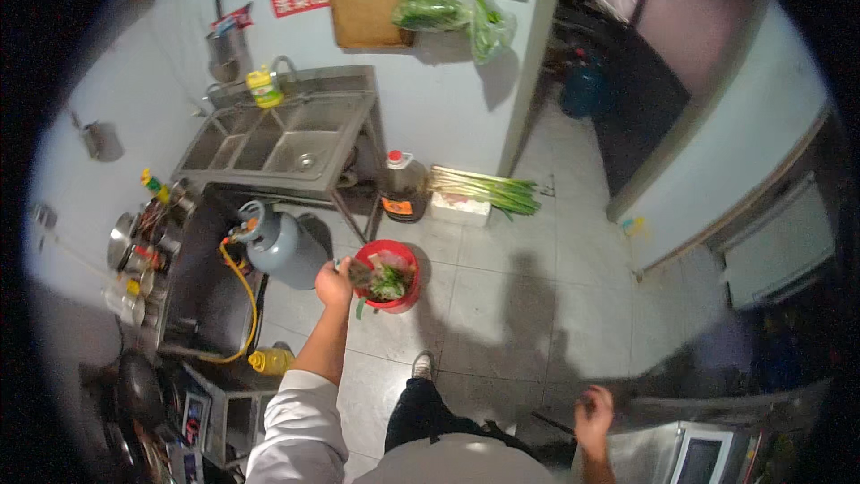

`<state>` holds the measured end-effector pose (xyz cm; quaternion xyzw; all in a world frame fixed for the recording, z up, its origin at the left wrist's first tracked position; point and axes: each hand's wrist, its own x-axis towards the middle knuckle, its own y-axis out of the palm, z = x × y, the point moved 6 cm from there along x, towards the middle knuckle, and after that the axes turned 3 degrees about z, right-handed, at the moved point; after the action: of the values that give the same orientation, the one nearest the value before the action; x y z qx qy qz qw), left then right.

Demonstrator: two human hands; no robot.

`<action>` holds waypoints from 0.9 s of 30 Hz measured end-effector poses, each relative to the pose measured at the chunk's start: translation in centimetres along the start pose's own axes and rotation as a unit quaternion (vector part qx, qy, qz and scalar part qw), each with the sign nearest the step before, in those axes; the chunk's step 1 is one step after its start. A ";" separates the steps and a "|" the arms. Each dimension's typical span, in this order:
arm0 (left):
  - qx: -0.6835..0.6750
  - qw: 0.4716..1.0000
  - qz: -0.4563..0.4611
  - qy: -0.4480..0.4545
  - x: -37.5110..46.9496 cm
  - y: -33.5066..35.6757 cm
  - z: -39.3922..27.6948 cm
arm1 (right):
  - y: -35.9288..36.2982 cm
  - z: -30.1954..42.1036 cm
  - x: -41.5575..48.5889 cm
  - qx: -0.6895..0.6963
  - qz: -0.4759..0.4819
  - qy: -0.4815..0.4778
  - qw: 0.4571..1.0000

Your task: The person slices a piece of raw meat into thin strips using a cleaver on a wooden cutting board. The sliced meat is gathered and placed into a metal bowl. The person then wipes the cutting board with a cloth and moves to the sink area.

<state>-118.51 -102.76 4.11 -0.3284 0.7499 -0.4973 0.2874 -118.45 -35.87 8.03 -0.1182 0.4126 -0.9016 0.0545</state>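
My left hand (334,284) reaches out over the rim of a red plastic bucket (415,286). Its fingers are closed on a small dark flat object (360,273), too blurred to name. Inside the bucket lie green vegetable scraps (388,282) and pale pieces; a green leaf hangs over the near rim. My right hand (594,420) is low at my right side, its fingers curled. A long thin dark object (554,423), perhaps a knife, extends from it to the left. The metal front of a counter or appliance (635,454) is beside that hand.
A grey gas cylinder (285,249) with a yellow hose (252,309) stands left of the bucket. Behind are a steel sink (302,151), a large dark bottle (403,191) and spring onions (494,189) on a white box (460,210). A yellow bottle (270,361) stands near my left forearm.
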 end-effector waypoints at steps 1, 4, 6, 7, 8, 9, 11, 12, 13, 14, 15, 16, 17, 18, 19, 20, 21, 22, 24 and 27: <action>-0.016 0.999 -0.043 -0.002 2.9 1.4 0.8 | 1.7 0.2 -1.3 0.016 -0.015 -0.036 0.999; 0.119 0.985 0.058 0.108 9.8 5.7 2.5 | 3.9 1.7 -5.1 0.015 -0.002 -0.002 1.000; -0.106 0.992 -0.050 -0.041 13.9 3.9 4.3 | 5.1 3.0 -5.3 0.018 -0.026 0.082 0.996; 0.078 0.994 0.006 0.078 13.0 3.7 -0.9 | 4.1 4.1 -6.0 -0.002 -0.040 0.175 0.984; 0.160 0.968 0.063 0.180 12.6 4.1 -1.6 | 3.9 5.3 -7.3 -0.005 -0.044 0.259 0.965; 0.252 0.930 0.184 0.193 14.1 6.5 0.0 | 5.6 4.3 -8.3 0.049 -0.033 0.298 0.953; 0.191 0.923 0.238 0.234 10.9 7.5 -7.1 | 6.1 2.6 -9.3 0.060 -0.046 0.346 0.935; 0.186 0.874 0.223 0.389 10.8 10.0 -7.5 | 8.3 -0.7 -11.3 0.033 -0.074 0.276 0.958; 0.014 0.899 0.309 0.311 10.6 11.4 -5.9 | 7.6 3.1 -7.2 -0.046 -0.040 0.165 0.984; -0.211 0.874 0.386 0.208 9.6 13.1 -5.8 | 8.5 2.5 -6.0 0.019 -0.035 0.270 0.962; -0.377 0.829 0.403 0.094 9.5 13.8 -3.7 | 9.3 6.3 -3.4 0.063 -0.024 0.260 0.963; -0.460 0.742 0.488 0.003 5.7 17.0 -5.0 | 9.4 6.6 -3.0 0.108 -0.061 0.191 0.974; -0.524 0.646 0.546 -0.101 2.1 19.1 -6.0 | 9.7 7.2 -2.3 0.145 -0.037 0.198 0.969; -0.522 0.596 0.608 -0.052 -1.8 19.9 -8.4 | 10.5 7.4 -2.1 0.208 -0.032 0.221 0.952; -0.459 0.633 0.620 0.070 -6.5 18.9 -11.6 | 10.8 7.2 -1.2 0.273 -0.022 0.232 0.934; -0.393 0.659 0.612 0.190 -11.6 18.0 -14.7 | 11.3 6.3 -1.7 0.363 -0.031 0.332 0.870; -0.329 0.649 0.646 0.230 -16.1 17.3 -18.8 | 11.4 5.6 -3.2 0.447 -0.044 0.429 0.784; -0.259 0.647 0.662 0.276 -19.8 16.0 -22.4 | 13.3 6.7 -1.8 0.533 -0.048 0.504 0.678; -0.220 0.564 0.760 0.236 -29.2 12.4 -28.2 | 13.9 4.5 -3.8 0.715 -0.121 0.396 0.564; -0.124 0.492 0.723 0.469 -36.1 11.3 -33.8 | 4.7 2.8 -4.4 0.696 -0.345 0.321 0.542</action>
<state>-124.09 -52.53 8.85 0.5782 0.8026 -0.0980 0.1091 -113.46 -40.18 5.49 0.1212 -0.4276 -0.8322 -0.3315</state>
